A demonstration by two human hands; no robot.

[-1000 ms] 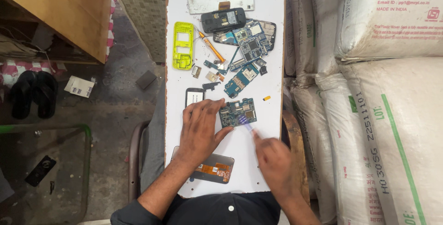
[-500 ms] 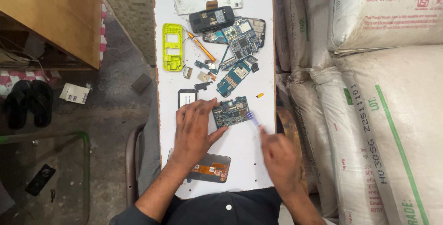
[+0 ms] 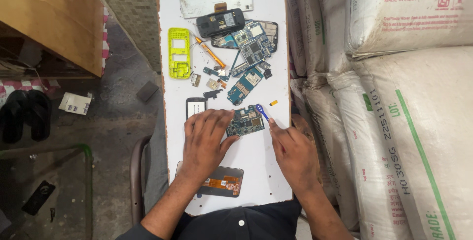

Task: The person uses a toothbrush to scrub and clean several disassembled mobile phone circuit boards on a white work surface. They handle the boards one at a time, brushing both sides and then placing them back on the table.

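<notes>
Pressing my left hand [image 3: 207,139] flat on the green circuit board [image 3: 245,121] mid-counter [image 3: 256,171], I pinch a blue tool [image 3: 262,112] in my right hand [image 3: 293,151] at its right edge. Stripped boards [image 3: 249,55] and a yellow frame [image 3: 179,53] lie farther off; this board seems only just started.

Single head-worn view, looking steeply down from above, fairly high over a narrow white table [image 3: 256,171], sacks [image 3: 394,122] at right
</notes>
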